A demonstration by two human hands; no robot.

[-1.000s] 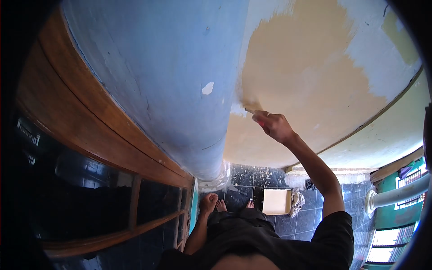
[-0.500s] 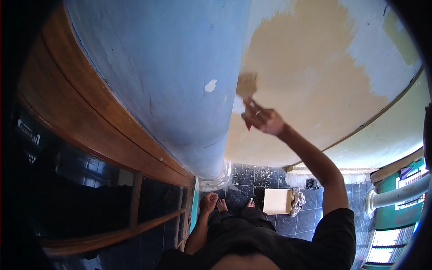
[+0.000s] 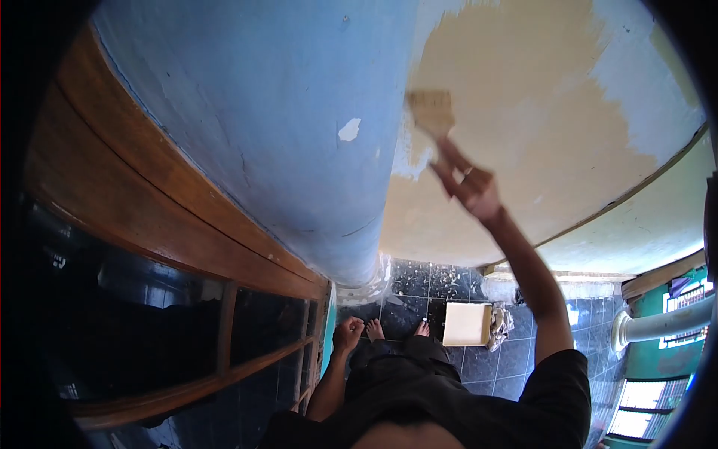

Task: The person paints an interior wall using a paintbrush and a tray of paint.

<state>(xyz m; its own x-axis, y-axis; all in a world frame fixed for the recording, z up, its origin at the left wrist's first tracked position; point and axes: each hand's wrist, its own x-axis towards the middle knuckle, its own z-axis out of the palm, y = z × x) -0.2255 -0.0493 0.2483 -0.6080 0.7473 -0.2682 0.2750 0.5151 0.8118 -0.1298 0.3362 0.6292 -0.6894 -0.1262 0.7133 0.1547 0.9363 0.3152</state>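
My right hand (image 3: 473,187) is raised in front of the wall and closed around the handle of a wide paintbrush (image 3: 432,110). The bristles are at the wall (image 3: 516,112), close to its edge with the blue rounded column (image 3: 299,135). Tan paint covers much of this wall, with pale unpainted patches along the column and at the right. Motion blurs the brush and fingers a little. Low beside the wooden frame, my left hand (image 3: 349,332) has its fingers curled in; whether anything is in them cannot be seen.
A shallow cream tray (image 3: 465,325) stands on the dark tiled floor, with a crumpled cloth (image 3: 499,329) at its right side. Paint flakes lie at the wall's foot. A wooden frame with dark glass panes (image 3: 262,337) runs along the left. My bare feet (image 3: 374,329) are near the column base.
My right hand has moved up and to the right with the paintbrush along the wall. The camera view has shifted slightly. My left hand stays low.
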